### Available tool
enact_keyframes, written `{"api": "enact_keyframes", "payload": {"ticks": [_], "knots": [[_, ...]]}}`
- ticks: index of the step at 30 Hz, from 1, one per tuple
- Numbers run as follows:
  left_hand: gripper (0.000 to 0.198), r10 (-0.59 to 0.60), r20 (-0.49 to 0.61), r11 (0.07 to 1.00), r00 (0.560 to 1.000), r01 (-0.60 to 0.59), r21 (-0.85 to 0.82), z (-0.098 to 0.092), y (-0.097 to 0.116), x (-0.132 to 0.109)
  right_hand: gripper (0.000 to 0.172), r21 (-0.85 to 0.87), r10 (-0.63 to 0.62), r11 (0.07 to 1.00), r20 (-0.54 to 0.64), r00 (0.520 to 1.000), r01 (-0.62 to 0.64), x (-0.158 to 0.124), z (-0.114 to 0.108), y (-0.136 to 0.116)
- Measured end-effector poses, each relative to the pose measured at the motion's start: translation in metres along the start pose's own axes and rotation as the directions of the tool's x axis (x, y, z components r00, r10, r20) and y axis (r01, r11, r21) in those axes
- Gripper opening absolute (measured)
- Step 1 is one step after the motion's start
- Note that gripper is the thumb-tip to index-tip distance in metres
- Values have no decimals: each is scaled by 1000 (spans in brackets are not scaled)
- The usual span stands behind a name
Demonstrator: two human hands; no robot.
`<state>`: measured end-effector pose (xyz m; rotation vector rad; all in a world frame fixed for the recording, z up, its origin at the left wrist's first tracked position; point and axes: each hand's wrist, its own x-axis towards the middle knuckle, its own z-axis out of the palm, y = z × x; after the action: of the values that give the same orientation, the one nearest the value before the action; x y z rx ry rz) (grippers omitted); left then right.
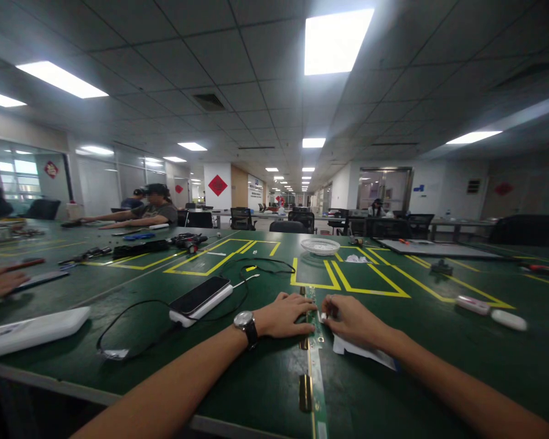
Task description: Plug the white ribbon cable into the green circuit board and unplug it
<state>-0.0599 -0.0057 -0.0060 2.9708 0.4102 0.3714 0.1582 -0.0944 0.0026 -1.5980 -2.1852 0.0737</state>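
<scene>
A long, narrow green strip point(318, 372) with gold-brown patches runs front to back on the green table point(256, 390). My left hand point(286, 315) lies on the left side of this strip, fingers spread and palm down; a watch point(244, 319) is on that wrist. On the strip's right side, my right hand point(350, 318) has its fingers pinched round a small white piece point(322, 317). White paper point(366, 352) lies partly under my right hand and wrist.
Left of my hands, a phone point(201, 297) rests on a white block with a black cable. A white basket point(320, 246) stands farther back. White oval items point(509, 319) lie at right. Another person's hand point(2, 283) is at the left edge.
</scene>
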Motion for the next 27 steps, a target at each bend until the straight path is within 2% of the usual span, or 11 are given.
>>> {"api": "enact_keyframes", "payload": {"ticks": [3, 9, 15, 19, 23, 27], "knots": [[56, -3, 14, 1000, 1000, 3, -29, 0, -2, 0, 10, 30, -44, 999, 4, 999, 44, 0, 1, 3], [61, -31, 115, 993, 993, 44, -113, -3, -5, 4, 8, 67, -129, 990, 42, 991, 126, 3, -5, 4], [65, -4, 122, 989, 993, 22, -144, -4, -7, 5, 6, 45, -139, 990, 51, 989, 137, 4, -6, 7], [67, -14, 115, 986, 993, 33, -161, -2, -7, 4, 11, 52, -177, 983, 52, 983, 174, 3, -6, 12], [67, -64, 60, 970, 996, 76, -233, -1, -9, 6, 18, 99, -258, 962, 26, 966, 254, 5, -9, 10], [56, -159, -140, 963, 977, 123, -239, -2, -15, 7, 32, 94, -308, 949, 89, 947, 300, 9, -9, 4]]}}
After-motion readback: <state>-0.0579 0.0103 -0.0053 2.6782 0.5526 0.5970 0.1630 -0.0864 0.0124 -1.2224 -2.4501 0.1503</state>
